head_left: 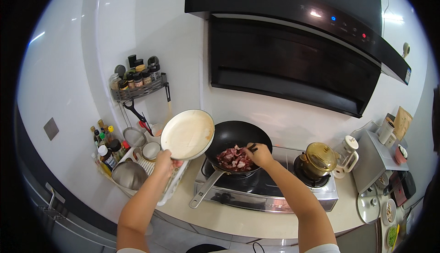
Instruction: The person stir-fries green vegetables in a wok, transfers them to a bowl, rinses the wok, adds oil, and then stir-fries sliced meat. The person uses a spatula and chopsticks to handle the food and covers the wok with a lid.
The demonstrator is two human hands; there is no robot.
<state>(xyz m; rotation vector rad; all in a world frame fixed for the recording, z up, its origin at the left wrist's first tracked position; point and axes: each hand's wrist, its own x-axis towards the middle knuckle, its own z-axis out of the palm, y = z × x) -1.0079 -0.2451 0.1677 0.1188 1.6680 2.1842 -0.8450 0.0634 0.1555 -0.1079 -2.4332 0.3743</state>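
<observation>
The left hand (166, 162) is closed on the lower-left rim of a cream plate (185, 133), pinching it between thumb and fingers. The right hand (261, 155) is bent over the wok (233, 131), its fingers curled together around a dark utensil (251, 148); most of this is hidden, so I cannot tell its exact kind. The tip of the grip is right by the raw meat (233, 159), which lies in a heap in the bottom of the wok; whether the fingers touch the meat is unclear.

The plate is held in the air, left of the wok, steeply tilted with its bare inner face toward the camera. The wok sits on the left side of the stove (270, 202), opening upward, and its long handle (206, 189) points toward the person and to the left, reaching past the stove's front edge.

The plate's right edge overlaps the wok's left rim in this view; whether they touch cannot be told. Left of the plate are a white dish rack (172, 184) and a steel bowl (129, 175). A lidded amber pot (316, 156) takes the right burner, well apart from the wok. A strip of bare counter (275, 221) runs along the stove's front, and the range hood (293, 60) hangs above, clear of both hands.
</observation>
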